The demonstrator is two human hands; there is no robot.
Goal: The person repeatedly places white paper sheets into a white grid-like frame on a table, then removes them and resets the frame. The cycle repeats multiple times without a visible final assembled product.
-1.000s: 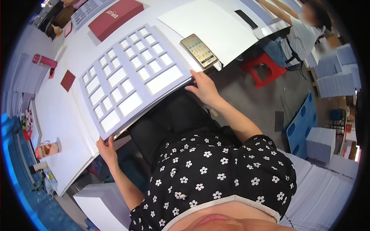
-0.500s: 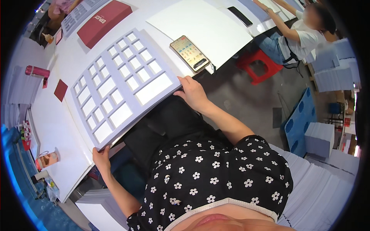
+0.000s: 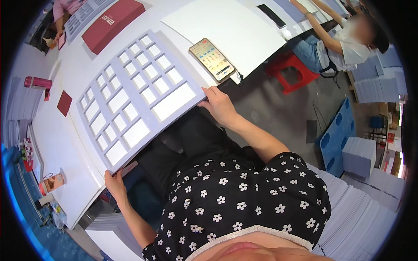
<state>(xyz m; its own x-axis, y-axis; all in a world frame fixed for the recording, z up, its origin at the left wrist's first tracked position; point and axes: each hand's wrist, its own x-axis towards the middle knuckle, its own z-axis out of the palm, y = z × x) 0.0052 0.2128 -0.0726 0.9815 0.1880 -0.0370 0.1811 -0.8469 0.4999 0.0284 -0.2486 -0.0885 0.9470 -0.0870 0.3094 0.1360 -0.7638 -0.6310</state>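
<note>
The left hand (image 3: pixel 116 186), fingers (image 3: pixel 109 178) pinched, grips the near-left corner of a grey compartmented tray (image 3: pixel 134 93) on the white desk (image 3: pixel 56 150); the right hand (image 3: pixel 220 107), fingers likewise closed, grips its near-right corner, near a lit phone (image 3: pixel 212 60).

The white tabletop (image 3: pixel 72 150) spreads out in front of me, its near edge slanting up to my right. Along that edge lies a grey panel (image 3: pixel 133 93) of many windows. Beyond it I see a red box (image 3: pixel 113 26) and another panel (image 3: pixel 82 21). To my left is a red card (image 3: pixel 65 103); to my right, a white sheet (image 3: pixel 226 32), with a lit phone (image 3: pixel 212 60) at its edge.
</note>
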